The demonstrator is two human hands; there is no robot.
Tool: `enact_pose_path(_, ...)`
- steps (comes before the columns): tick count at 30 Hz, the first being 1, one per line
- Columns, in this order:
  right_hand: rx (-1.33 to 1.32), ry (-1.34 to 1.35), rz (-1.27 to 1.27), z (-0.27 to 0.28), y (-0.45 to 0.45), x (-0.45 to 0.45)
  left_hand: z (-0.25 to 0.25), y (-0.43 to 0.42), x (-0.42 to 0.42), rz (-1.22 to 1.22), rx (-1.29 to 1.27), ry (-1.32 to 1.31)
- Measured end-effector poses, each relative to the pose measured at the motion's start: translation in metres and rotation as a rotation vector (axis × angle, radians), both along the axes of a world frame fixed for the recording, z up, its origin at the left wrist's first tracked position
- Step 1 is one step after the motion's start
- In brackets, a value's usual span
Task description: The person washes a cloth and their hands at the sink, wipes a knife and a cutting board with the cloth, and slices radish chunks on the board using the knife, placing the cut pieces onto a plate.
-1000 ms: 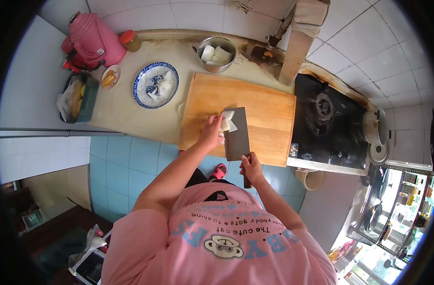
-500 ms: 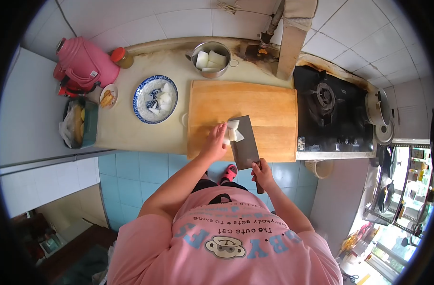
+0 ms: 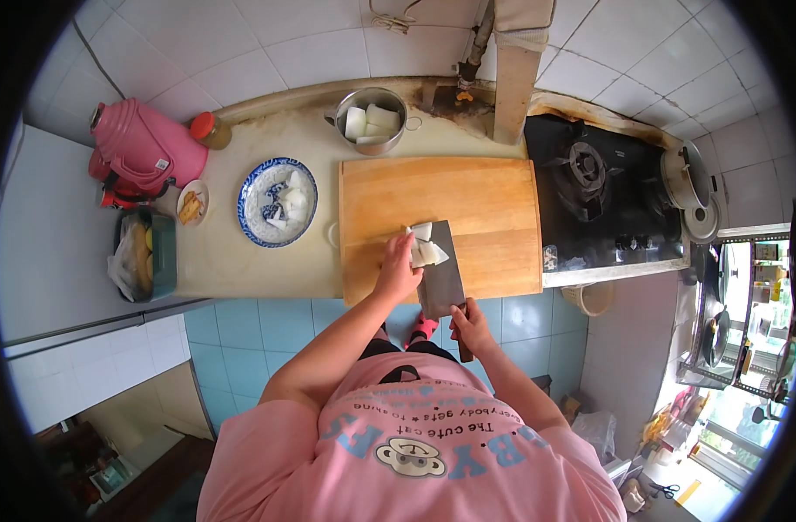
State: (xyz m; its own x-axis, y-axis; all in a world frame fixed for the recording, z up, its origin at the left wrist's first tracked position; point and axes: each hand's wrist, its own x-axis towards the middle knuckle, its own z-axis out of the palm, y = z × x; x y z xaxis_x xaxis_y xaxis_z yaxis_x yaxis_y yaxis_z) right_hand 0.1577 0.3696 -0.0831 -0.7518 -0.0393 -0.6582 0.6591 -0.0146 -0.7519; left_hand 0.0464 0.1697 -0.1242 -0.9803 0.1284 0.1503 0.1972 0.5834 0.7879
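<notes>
Near the front edge of the wooden cutting board, white vegetable pieces lie partly on the flat blade of a cleaver. My right hand is wrapped round the cleaver's handle, just past the board's front edge. My left hand touches the left side of the pieces, its fingers close together; the palm side is hidden. To the left, a blue-rimmed plate holds more white pieces. Behind the board stands a metal pot with larger white chunks.
A black gas stove with a pot adjoins the board on the right. On the left are a pink thermos, a lidded jar, a small dish of food and a green bin.
The view has shifted, so the counter sits lower in the picture. More of the white pieces now rest over the cleaver's blade, with my left hand still against them.
</notes>
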Motion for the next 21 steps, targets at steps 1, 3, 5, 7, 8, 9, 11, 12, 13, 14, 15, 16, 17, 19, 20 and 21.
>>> enact_pose_path(1,-0.008,-0.010,0.006,-0.002,0.000,0.000,-0.001,0.000,-0.001,-0.020,0.004,-0.050)
enact_pose_path(3,-0.013,-0.020,0.013,-0.003,-0.001,0.001,0.003,0.000,-0.002,-0.039,0.009,-0.100)
enact_pose_path(5,-0.035,-0.015,0.008,-0.003,-0.004,0.000,0.013,-0.001,-0.003,-0.046,-0.085,-0.079)
enact_pose_path(7,-0.048,-0.012,0.020,-0.003,-0.006,-0.001,0.025,-0.003,-0.003,-0.038,-0.139,-0.102)
enact_pose_path(8,-0.062,-0.011,0.028,-0.002,-0.008,-0.001,0.031,-0.005,-0.003,-0.033,-0.194,-0.127)
enact_pose_path(9,-0.065,-0.008,0.040,0.001,-0.011,-0.002,0.032,-0.006,-0.004,-0.021,-0.197,-0.124)
enact_pose_path(11,-0.054,-0.024,0.012,0.010,-0.017,-0.004,0.035,-0.013,-0.004,-0.013,-0.158,-0.125)
enact_pose_path(12,-0.051,0.005,0.027,0.019,-0.022,-0.008,0.044,-0.018,-0.005,-0.004,-0.120,-0.118)
enact_pose_path(13,-0.082,0.025,0.028,0.022,-0.027,-0.012,0.054,-0.025,-0.007,0.005,-0.089,-0.117)
enact_pose_path(14,-0.092,0.027,0.048,0.024,-0.032,-0.018,0.064,-0.034,-0.010,0.036,-0.099,-0.106)
enact_pose_path(15,-0.102,0.029,0.065,0.030,-0.041,-0.026,0.070,-0.044,-0.013,0.063,-0.108,-0.095)
enact_pose_path(16,-0.109,0.030,0.079,0.034,-0.051,-0.034,0.075,-0.057,-0.016,0.100,-0.114,-0.089)
enact_pose_path(17,-0.084,0.074,0.155,0.038,-0.063,-0.045,0.081,-0.071,-0.020,0.134,-0.119,-0.081)
enact_pose_path(19,-0.063,0.123,0.235,0.051,-0.090,-0.068,0.078,-0.106,-0.030,0.204,-0.138,0.015)
enact_pose_path(20,-0.040,0.142,0.287,0.057,-0.106,-0.079,0.081,-0.124,-0.035,0.221,-0.115,-0.019)
enact_pose_path(21,-0.017,0.160,0.337,0.062,-0.122,-0.089,0.086,-0.143,-0.040,0.237,-0.093,-0.053)
